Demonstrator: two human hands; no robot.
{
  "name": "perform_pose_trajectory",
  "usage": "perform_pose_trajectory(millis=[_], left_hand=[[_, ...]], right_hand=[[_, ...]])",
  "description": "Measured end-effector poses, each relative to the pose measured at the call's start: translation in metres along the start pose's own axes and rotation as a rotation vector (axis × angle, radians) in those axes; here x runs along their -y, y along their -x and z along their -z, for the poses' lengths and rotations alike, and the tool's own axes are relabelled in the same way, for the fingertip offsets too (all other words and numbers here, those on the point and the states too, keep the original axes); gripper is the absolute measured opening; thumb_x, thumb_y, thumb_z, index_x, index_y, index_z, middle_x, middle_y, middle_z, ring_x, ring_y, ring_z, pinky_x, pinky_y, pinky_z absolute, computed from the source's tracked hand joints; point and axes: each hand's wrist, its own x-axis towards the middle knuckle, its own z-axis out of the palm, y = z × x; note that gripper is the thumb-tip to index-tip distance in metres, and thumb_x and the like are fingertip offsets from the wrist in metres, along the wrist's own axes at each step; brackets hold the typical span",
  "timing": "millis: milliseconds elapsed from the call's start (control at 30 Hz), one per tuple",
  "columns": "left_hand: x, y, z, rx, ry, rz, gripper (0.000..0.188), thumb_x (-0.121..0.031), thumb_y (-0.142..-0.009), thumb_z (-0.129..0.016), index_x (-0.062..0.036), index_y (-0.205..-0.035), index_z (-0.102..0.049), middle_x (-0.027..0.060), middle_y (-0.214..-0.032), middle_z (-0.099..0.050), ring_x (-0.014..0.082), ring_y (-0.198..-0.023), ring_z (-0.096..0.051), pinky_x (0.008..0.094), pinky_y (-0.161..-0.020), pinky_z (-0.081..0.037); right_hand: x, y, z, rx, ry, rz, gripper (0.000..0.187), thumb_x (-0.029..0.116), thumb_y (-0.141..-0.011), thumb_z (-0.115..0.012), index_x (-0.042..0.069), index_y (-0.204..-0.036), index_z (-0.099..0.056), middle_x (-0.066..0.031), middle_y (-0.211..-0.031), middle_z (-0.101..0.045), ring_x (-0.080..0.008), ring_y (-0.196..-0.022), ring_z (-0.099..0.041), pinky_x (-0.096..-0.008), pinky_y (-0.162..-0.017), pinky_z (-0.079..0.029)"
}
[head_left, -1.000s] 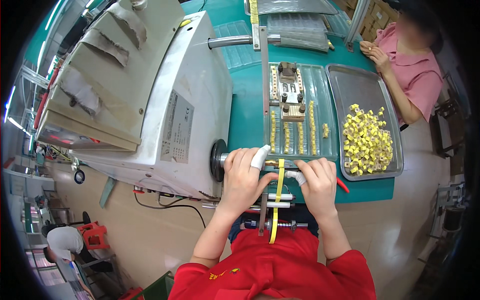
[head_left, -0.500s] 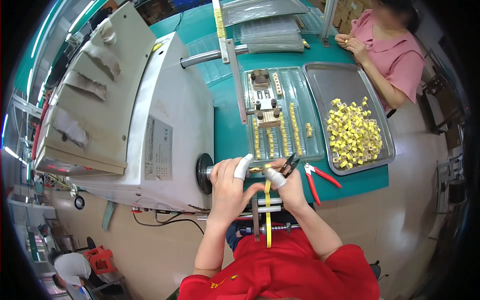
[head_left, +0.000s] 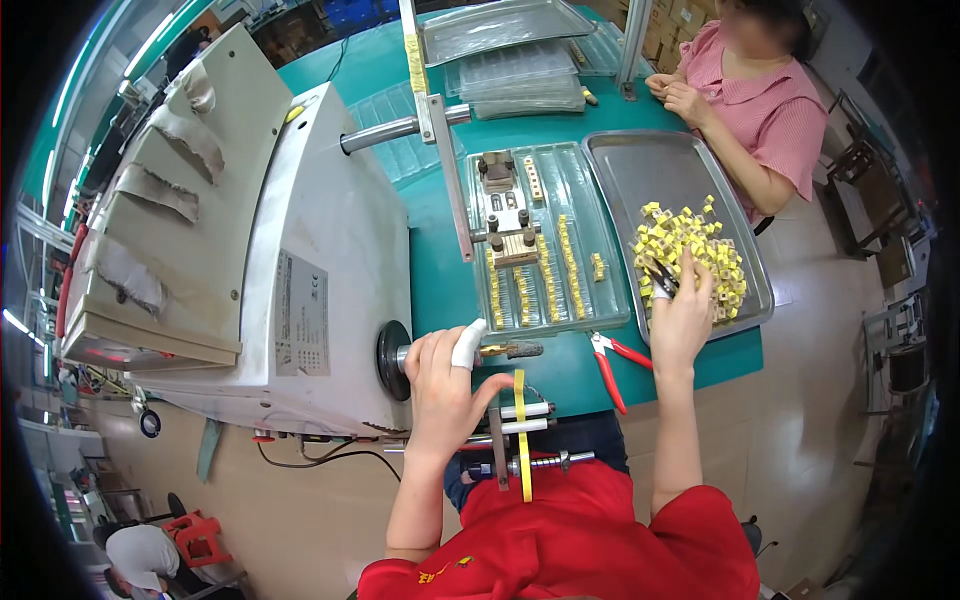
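Note:
My left hand (head_left: 440,395), a white cover on one finger, curls over the spindle (head_left: 520,350) of a grey machine, beside its black wheel (head_left: 391,362). Its thumb stretches out to the upper end of a yellow tape strip (head_left: 525,450), apparently touching it. The tape hangs down past metal rollers (head_left: 527,426). Over the metal tray (head_left: 607,160) at the right, my right hand (head_left: 686,318) holds black thread snips (head_left: 661,279) among a pile of small yellow-wrapped blocks (head_left: 718,262). Whether its fingertips pinch a block is hard to make out.
Red-handled cutters (head_left: 609,382) lie near the table's front edge. A clear plastic tray (head_left: 612,290) holds rows of yellow-wrapped parts below a metal fixture (head_left: 513,245). The large machine body (head_left: 330,220) fills the left. A co-worker in pink (head_left: 745,125) sits beyond the metal tray.
My right hand has moved right, from the spindle to the block pile, taking the snips along. My left hand stays by the spindle. The spindle's tip now shows bare. The view has shifted slightly.

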Motion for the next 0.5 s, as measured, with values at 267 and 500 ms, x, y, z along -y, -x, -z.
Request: perform_pose_trajectory(millis=[267, 500], left_hand=[[0.000, 0.000, 0.000, 0.004, 0.009, -0.005, 0.072, -0.034, -0.071, -0.084, -0.0030, -0.131, -0.058, 0.0081, -0.112, -0.060, 0.0277, -0.108, -0.054, 0.0426, -0.100, -0.033], [0.003, 0.003, -0.001, -0.006, 0.013, -0.009, 0.074, -0.035, -0.072, -0.084, -0.0027, -0.132, -0.057, 0.0089, -0.115, -0.060, 0.0284, -0.111, -0.053, 0.0425, -0.100, -0.033]], right_hand=[[0.001, 0.011, -0.044, 0.208, -0.082, 0.483, 0.039, -0.006, -0.071, -0.065, 0.008, -0.107, -0.070, -0.0084, -0.101, -0.058, -0.0295, -0.087, -0.062, -0.0417, -0.080, -0.050], [0.005, 0.012, -0.047, 0.332, -0.096, 0.490, 0.031, -0.009, -0.072, -0.061, 0.004, -0.100, -0.060, -0.0125, -0.099, -0.061, -0.0333, -0.088, -0.063, -0.0453, -0.079, -0.050]])
